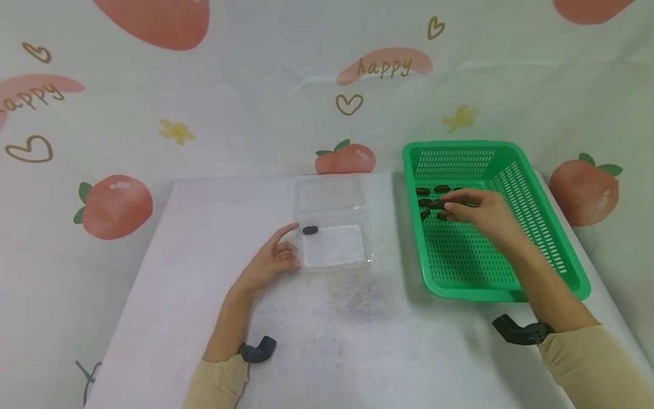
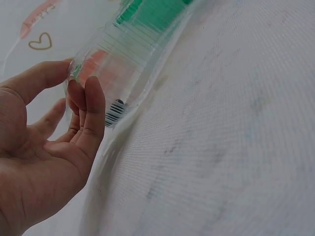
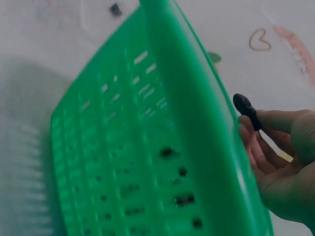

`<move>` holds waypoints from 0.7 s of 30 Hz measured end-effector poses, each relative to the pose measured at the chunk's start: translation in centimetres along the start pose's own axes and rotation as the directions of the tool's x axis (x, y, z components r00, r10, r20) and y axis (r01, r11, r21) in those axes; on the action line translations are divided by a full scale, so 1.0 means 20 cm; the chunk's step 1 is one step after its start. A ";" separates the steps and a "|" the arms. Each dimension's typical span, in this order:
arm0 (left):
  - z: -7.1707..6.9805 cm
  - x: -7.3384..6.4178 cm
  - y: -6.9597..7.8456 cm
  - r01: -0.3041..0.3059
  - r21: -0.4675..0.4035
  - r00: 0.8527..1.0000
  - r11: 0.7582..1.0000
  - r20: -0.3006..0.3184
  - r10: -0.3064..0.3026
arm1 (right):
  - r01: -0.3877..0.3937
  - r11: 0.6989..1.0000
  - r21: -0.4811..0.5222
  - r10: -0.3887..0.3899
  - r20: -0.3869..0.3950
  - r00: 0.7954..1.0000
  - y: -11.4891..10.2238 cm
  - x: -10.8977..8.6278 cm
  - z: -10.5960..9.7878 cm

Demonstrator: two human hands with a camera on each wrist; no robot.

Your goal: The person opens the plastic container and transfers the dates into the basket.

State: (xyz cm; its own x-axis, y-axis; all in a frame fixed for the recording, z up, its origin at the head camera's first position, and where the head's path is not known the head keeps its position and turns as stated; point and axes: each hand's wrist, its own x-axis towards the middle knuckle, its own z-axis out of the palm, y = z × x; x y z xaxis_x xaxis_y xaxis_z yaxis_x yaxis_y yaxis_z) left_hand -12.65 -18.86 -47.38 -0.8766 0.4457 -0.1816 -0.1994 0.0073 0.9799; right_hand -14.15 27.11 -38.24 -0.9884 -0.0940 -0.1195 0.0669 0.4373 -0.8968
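Note:
My left hand [image 1: 268,264] reaches to the left side of a clear plastic clamshell box [image 1: 332,266], one finger stretched to its edge, the others bent. The box stands with its lid [image 1: 329,193] folded back. One small dark oval piece [image 1: 310,230], date-like, lies in its back left corner. Over the green basket [image 1: 506,295], my right hand [image 1: 482,213] pinches another dark oval piece [image 3: 247,109] between thumb and fingers. Several like pieces [image 1: 422,192] lie on the basket floor, toward its back left, partly hidden by the hand.
Both things stand on a white-covered table [image 1: 327,352]; the basket's slotted walls rise at the right. Behind hangs a pale cloth [image 1: 255,102] printed with fruit and hearts. Dark camera mounts sit on the left wrist [image 1: 258,349] and right wrist [image 1: 521,331].

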 end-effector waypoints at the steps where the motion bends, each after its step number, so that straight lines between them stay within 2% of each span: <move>1: 0.00 0.00 0.00 0.001 -0.005 1.000 1.000 0.000 -0.001 | -0.005 1.000 -0.020 0.005 -0.004 1.000 0.01 0.00 -0.02; 9: 0.00 0.00 0.00 0.000 -0.018 1.000 1.000 -0.001 0.000 | -0.063 0.996 -0.065 0.061 -0.033 0.998 0.09 -0.01 -0.14; 21: 0.00 0.00 0.00 -0.001 -0.018 1.000 1.000 -0.003 0.001 | -0.139 0.984 -0.114 0.140 -0.003 0.990 0.22 0.04 -0.20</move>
State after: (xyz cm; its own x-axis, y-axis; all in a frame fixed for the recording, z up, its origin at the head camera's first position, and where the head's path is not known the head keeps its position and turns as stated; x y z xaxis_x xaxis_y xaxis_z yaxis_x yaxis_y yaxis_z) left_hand -12.58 -18.82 -47.40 -0.8779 0.4434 -0.1807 -0.2061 -0.0094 0.9785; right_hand -15.24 32.59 -40.55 -0.9697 -0.0289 -0.2425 0.1881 0.5449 -0.8171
